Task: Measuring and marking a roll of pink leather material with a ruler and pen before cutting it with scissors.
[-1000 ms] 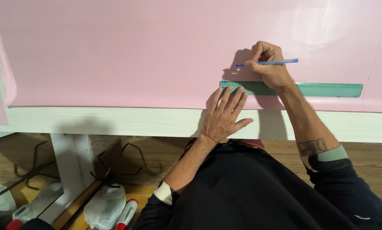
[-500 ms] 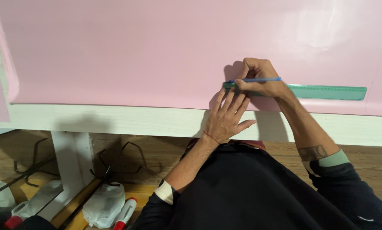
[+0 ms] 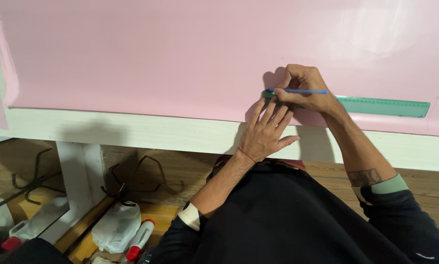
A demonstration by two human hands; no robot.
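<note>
1. Head view, looking down: a large sheet of pale pink paper (image 3: 180, 54) covers a white-painted wooden surface (image 3: 146, 132), its near edge showing as a white band.
2. A long, flat, green plastic ruler (image 3: 385, 106) lies on the paper near its near edge, at the right, running left to right.
3. Change: a second ago the right hand (image 3: 305, 88) held the pen raised just beyond the ruler; it has since dropped onto the ruler's left end. By the look of it, marking or ruling along the edge is under way.
4. The right hand is closed on a thin blue pen (image 3: 300, 91), fingers curled and pinched round it, the pen lying almost level with its tip pointing left at the ruler's end.
5. The left hand (image 3: 266, 132) holds nothing. It lies flat, palm down, fingers spread and pointing far, fingertips touching the ruler's left end just beside the right hand. It has hardly moved.
6. Both forearms reach up from a dark garment at the near edge.
7. Below the surface, on a wooden floor at the near left, stand white plastic bottles with red caps (image 3: 131, 234).
</note>
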